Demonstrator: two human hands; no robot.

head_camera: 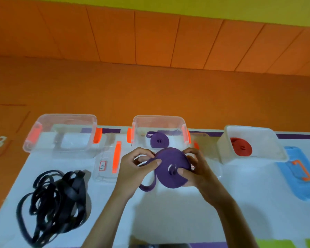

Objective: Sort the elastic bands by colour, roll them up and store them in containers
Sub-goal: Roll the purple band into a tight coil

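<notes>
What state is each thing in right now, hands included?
held purple band: nearly rolled, loose tail hanging.
left hand: pinches the roll's edge.
right hand: grips the roll.
middle container: open, one rolled purple band inside.
white container: open, rolled red band inside.
left container: open, lid off.
black bands: tangled, unrolled, on the table.
clear lid: off, lying flat.
blue lid: off, lying flat.

Purple roll (pixel 172 167); black bands (pixel 55 203); red roll (pixel 241 146); blue lid (pixel 301 174); orange clips (pixel 97 135).
</notes>
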